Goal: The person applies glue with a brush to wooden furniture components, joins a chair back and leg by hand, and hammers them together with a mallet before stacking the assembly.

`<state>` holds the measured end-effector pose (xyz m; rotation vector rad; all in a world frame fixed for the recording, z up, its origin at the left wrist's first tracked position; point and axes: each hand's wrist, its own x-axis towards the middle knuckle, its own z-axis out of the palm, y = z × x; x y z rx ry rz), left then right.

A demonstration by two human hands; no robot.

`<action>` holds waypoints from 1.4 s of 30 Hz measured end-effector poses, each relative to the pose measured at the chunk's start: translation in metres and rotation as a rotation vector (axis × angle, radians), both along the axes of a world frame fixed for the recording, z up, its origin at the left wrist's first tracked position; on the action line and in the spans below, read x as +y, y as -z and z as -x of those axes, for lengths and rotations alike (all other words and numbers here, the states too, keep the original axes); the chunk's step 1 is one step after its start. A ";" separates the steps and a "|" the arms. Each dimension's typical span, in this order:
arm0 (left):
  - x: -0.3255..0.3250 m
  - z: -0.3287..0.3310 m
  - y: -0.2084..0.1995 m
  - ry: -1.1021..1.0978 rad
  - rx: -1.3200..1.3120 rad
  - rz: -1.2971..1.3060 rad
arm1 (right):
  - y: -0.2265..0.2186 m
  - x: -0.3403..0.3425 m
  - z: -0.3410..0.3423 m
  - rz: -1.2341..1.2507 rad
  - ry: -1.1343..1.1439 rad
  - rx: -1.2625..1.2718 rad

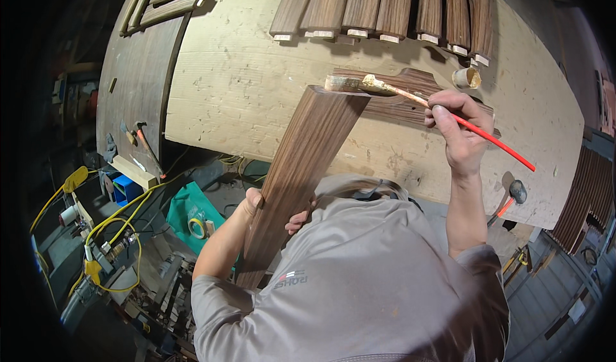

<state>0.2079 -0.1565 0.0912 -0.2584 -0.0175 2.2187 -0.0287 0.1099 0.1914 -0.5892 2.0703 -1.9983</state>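
My left hand [254, 202] is closed around a long dark-grained wooden board [311, 147], which slants up from beside my body to the workbench. A pale tenon [342, 83] sticks out of the board's far end. In my right hand [459, 125], between thumb and fingers, is a thin red-handled brush [491, 137]. Its tip, coated in a pale yellowish paste, lies at the tenon's right end. Beneath the brush, a shaped dark wooden piece [410, 80] rests on the bench, partly hidden by my right hand. Close by, a small cup [466, 78] has pale paste in it.
Several dark wooden pieces with pale tenons [359, 9] line the bench's [231, 86] far side. Slatted wooden frames [170, 3] lie far left. Hammers lie at the left [149, 147] and right [513, 195]. Yellow cables [119, 227] and a green bag [189, 211] are lower left.
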 end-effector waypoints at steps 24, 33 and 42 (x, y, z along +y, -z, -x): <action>-0.006 0.017 0.011 0.100 0.017 0.093 | 0.041 0.066 0.008 0.072 0.342 -0.116; -0.004 0.044 -0.048 0.054 0.224 0.920 | 0.098 0.173 0.096 -0.263 0.875 0.041; 0.032 0.110 -0.146 0.462 0.813 2.524 | 0.084 0.156 0.096 -0.677 0.100 -0.279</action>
